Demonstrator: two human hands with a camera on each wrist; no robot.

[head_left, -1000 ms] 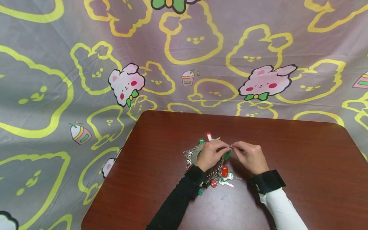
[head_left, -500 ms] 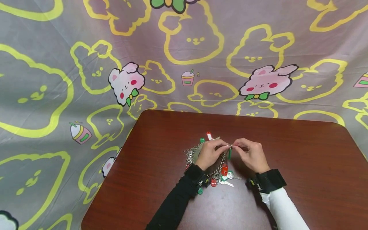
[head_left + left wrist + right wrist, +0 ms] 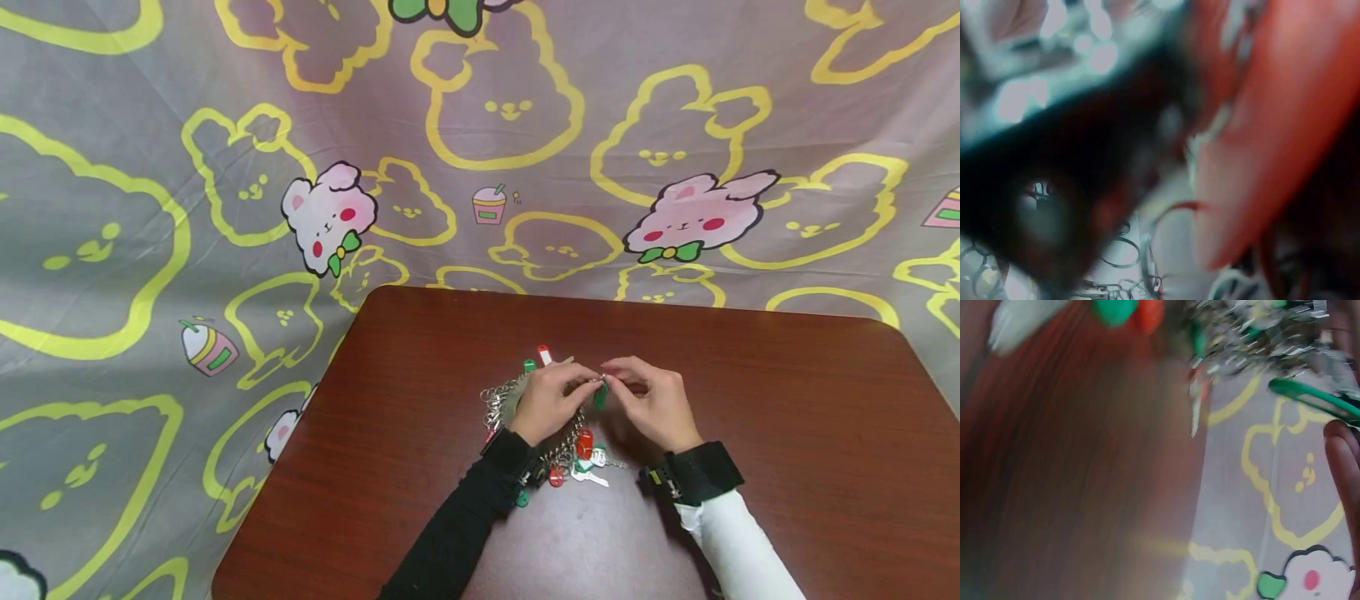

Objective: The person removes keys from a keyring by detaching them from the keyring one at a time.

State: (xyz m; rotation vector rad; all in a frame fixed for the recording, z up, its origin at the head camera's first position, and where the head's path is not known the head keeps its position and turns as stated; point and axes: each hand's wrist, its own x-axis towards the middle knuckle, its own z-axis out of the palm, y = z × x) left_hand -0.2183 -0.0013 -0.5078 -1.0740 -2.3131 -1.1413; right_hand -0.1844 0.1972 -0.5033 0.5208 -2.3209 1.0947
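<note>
My left hand [image 3: 547, 402] pinches a small metal key ring between thumb and fingers, over a bunch of linked rings [image 3: 495, 408] on the table. Facing it, my right hand [image 3: 654, 402] has its thumb and bent fingers at that same ring. Below the fingertips hangs a green key tag [image 3: 601, 397], seen in the right wrist view as a green-framed tag [image 3: 1310, 397] near a finger. The key ring itself is mostly hidden by the fingertips. In the left wrist view, a finger [image 3: 1254, 169] and a dark shape are large and blurred, with thin wire rings [image 3: 1121, 251] beneath.
Around the bunch lie a red key tag [image 3: 584, 443], a silver key [image 3: 592, 478], a red and white tag [image 3: 544, 355] and another green tag [image 3: 529, 366]. The brown table [image 3: 810, 433] ends at a patterned cloth [image 3: 525, 108] behind and at the left.
The green tag has swung down from a slant and turned its face more toward the head camera. My right fingers have risen slightly and parted a little from the thumb. The left hand stays almost still.
</note>
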